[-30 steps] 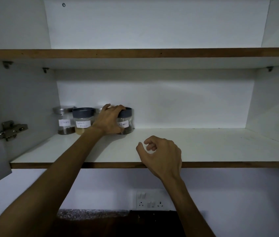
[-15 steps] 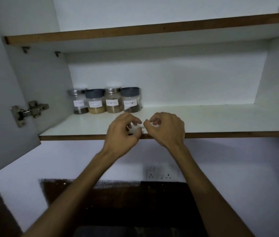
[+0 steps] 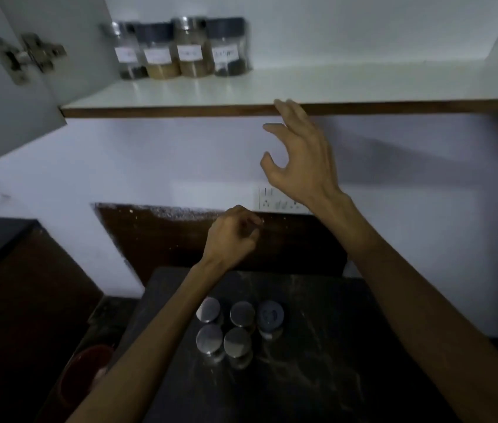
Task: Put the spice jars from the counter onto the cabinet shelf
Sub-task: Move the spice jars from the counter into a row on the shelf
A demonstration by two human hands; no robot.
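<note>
Several labelled spice jars (image 3: pixel 180 47) stand in a row at the back left of the white cabinet shelf (image 3: pixel 317 87). Below, on the dark counter (image 3: pixel 302 377), several more jars with metal and grey lids (image 3: pixel 238 328) stand in a tight cluster. My left hand (image 3: pixel 232 236) hangs above and behind that cluster, fingers curled in, holding nothing. My right hand (image 3: pixel 299 160) is raised in front of the wall just under the shelf's brown front edge, fingers spread and empty.
The cabinet door with its metal hinge (image 3: pixel 24 56) stands open at the upper left. A wall socket plate (image 3: pixel 275 198) sits behind my right wrist. A reddish bin (image 3: pixel 86 374) stands low beside the counter on the left.
My view has dropped from the shelf to the counter. Both hands came off the shelf edge; the left one sank toward the counter jars, the right one opened.
</note>
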